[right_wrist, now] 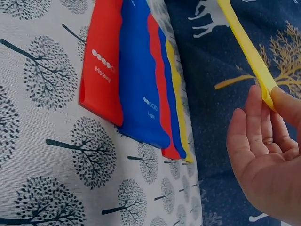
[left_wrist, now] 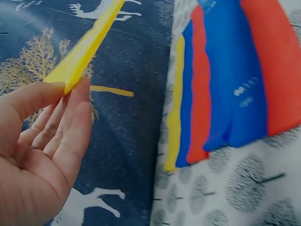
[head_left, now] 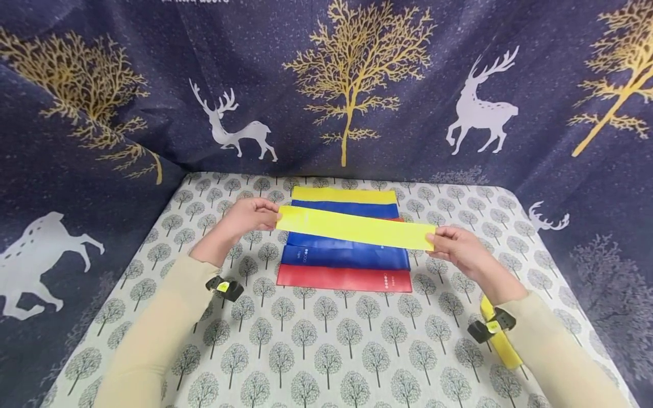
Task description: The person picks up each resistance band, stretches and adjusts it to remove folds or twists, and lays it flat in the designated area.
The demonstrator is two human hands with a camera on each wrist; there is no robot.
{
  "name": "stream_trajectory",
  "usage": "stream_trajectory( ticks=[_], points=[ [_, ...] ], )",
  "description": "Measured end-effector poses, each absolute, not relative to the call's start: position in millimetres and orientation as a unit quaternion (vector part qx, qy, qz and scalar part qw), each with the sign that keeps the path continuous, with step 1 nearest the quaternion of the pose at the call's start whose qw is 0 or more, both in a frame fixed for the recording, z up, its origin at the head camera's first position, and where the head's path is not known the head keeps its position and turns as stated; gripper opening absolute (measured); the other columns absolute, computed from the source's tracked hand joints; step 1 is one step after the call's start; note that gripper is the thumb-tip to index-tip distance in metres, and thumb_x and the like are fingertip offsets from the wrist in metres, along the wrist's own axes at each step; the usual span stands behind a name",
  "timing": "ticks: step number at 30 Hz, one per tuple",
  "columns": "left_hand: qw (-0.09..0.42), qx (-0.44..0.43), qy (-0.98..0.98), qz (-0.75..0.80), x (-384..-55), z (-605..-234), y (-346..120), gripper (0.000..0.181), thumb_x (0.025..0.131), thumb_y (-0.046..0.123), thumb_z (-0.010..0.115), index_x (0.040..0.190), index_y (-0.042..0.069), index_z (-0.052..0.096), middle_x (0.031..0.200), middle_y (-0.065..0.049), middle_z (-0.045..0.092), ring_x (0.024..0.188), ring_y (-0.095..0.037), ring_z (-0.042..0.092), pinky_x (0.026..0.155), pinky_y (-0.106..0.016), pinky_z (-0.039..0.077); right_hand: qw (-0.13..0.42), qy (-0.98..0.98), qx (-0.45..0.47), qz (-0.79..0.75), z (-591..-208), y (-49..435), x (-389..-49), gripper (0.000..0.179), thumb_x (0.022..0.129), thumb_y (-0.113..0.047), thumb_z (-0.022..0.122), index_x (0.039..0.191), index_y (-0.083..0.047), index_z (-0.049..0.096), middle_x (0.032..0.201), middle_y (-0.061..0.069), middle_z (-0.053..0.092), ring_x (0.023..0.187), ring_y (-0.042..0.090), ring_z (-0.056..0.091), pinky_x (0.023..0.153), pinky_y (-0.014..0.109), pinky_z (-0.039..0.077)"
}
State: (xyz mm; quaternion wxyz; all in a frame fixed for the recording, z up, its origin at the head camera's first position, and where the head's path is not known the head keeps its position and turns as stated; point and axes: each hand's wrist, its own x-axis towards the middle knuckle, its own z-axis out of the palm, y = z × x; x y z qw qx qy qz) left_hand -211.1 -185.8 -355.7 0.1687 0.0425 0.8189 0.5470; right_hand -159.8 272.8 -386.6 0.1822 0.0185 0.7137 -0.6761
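Observation:
A flat yellow resistance band [head_left: 357, 228] is stretched out between both hands, above the table. My left hand [head_left: 251, 215] pinches its left end between thumb and fingers; my right hand [head_left: 459, 249] pinches the other end. Below it, bands lie side by side in a stack of rows: a red band [head_left: 342, 277] nearest, then a blue band [head_left: 347, 256], and farther back another blue band [head_left: 344, 208] and a yellow band [head_left: 344, 195]. In the right wrist view a further red band [right_wrist: 159, 80] shows between the blue ones. The held band hides part of the rows in the head view.
Another yellow band [head_left: 505, 345] lies on the table by the right forearm, partly covered by the sleeve. The tablecloth [head_left: 326, 351] has a tree print. A dark curtain [head_left: 306, 73] with deer and trees hangs behind the table and along its sides.

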Motion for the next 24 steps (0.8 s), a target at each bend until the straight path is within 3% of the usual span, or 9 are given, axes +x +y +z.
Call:
stream_trajectory(
  ticks=[5,17,24],
  points=[
    [0.191,0.051,0.817,0.541,-198,-374,-192,0.035,0.098,0.007,0.063,0.126,-0.014,0.057,0.092,0.004,0.071,0.082,-0.009,0.07,0.086,-0.024,0.063,0.199,0.751,0.028,-0.629,-398,268,-154,0.02,0.102,-0.011,0.061,0.089,-0.024,0.068,0.087,-0.013,0.067,0.08,0.002,0.066,0.079,0.017,0.061],
    [0.226,0.032,0.823,0.521,-172,-414,-202,0.036,0.093,0.009,0.068,0.121,-0.013,0.062,0.103,-0.013,0.076,0.08,-0.009,0.07,0.086,-0.031,0.064,0.237,0.792,0.03,-0.562,-430,258,-131,0.007,0.099,-0.014,0.063,0.097,-0.008,0.064,0.085,-0.009,0.063,0.08,0.008,0.065,0.082,0.023,0.062],
    [0.262,0.017,0.819,0.51,-155,-429,-208,0.032,0.091,0.008,0.068,0.115,-0.013,0.064,0.091,-0.009,0.074,0.077,-0.011,0.069,0.08,-0.031,0.065,0.246,0.816,0.028,-0.523,-447,250,-120,0.011,0.096,-0.015,0.068,0.093,-0.004,0.065,0.077,-0.005,0.063,0.075,0.011,0.062,0.073,0.024,0.06]
  ],
)
